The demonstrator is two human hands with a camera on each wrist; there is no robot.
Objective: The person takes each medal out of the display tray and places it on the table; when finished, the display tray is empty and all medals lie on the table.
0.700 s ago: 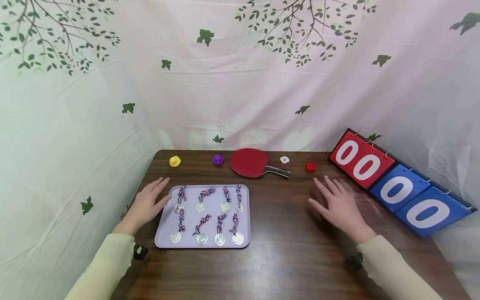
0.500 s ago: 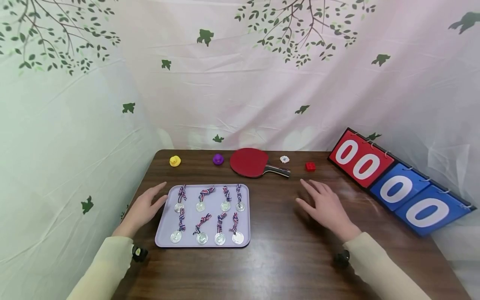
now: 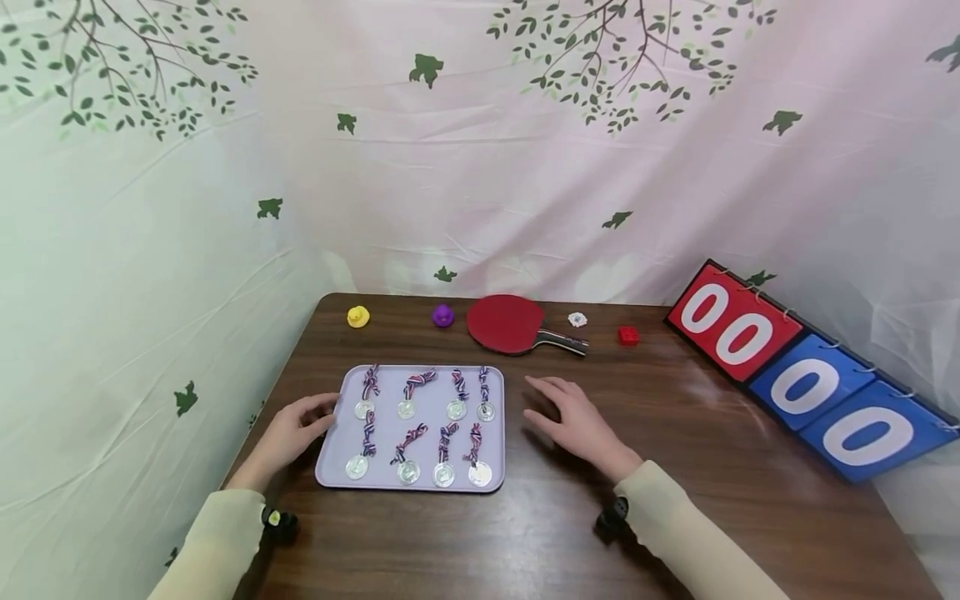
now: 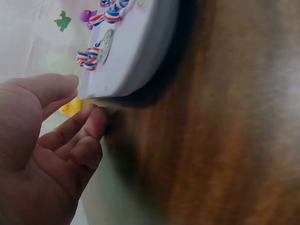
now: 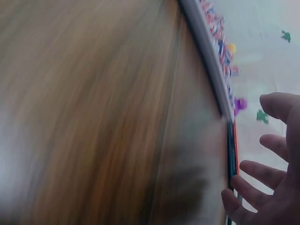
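Note:
A pale lilac tray [image 3: 442, 429] lies on the table at left of centre. On it are two rows of silver medals [image 3: 408, 472], several in all, each with a knotted red, white and blue ribbon [image 3: 411, 437]. My left hand [image 3: 292, 433] is at the tray's left edge, its thumb close to the rim and the fingers bent a little lower; whether it touches cannot be told. In the left wrist view a gap shows between the thumb and fingers [image 4: 96, 122]. To the right of the tray, apart from it, my right hand [image 3: 581, 425] hovers with fingers spread, holding nothing.
Along the back stand a yellow duck [image 3: 358, 317], a purple duck [image 3: 443, 316], a red table tennis bat [image 3: 506, 323], a small white piece [image 3: 577, 319] and a red toy brick [image 3: 628, 335]. A flip scoreboard [image 3: 810, 371] reading zeros leans at right. Curtains enclose the table.
My right hand has swept left toward the tray's right edge. The left hand has come slightly down and nearer to the tray's left rim. The head view has shifted a little.

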